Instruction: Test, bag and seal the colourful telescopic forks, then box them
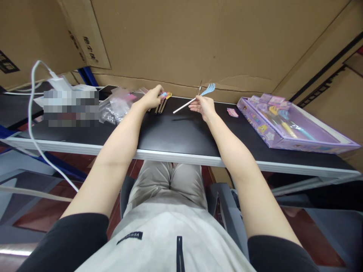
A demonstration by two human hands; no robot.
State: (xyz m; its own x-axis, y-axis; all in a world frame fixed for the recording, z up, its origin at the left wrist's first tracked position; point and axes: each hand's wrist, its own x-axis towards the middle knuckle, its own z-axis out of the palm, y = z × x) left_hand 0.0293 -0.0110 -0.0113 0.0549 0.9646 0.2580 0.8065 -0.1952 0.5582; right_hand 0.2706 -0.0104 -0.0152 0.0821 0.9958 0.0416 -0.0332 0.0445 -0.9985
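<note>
My right hand (204,106) is raised a little above the black tabletop (184,132) and pinches a light blue fork (208,89) with a long white handle. The fork's prongs point up and right. My left hand (152,98) rests at the far side of the table with its fingers closed on the coloured end of one utensil in a small row of forks or spoons (163,102), with dark handles and pink, blue and orange heads. Which of them it grips I cannot make out.
Crumpled clear plastic bags (117,105) lie left of my left hand. A white charger and cable (36,94) hang at the far left. A purple toy box (286,122) sits at the right, a small pink card (232,112) beside it. Cardboard boxes wall the back.
</note>
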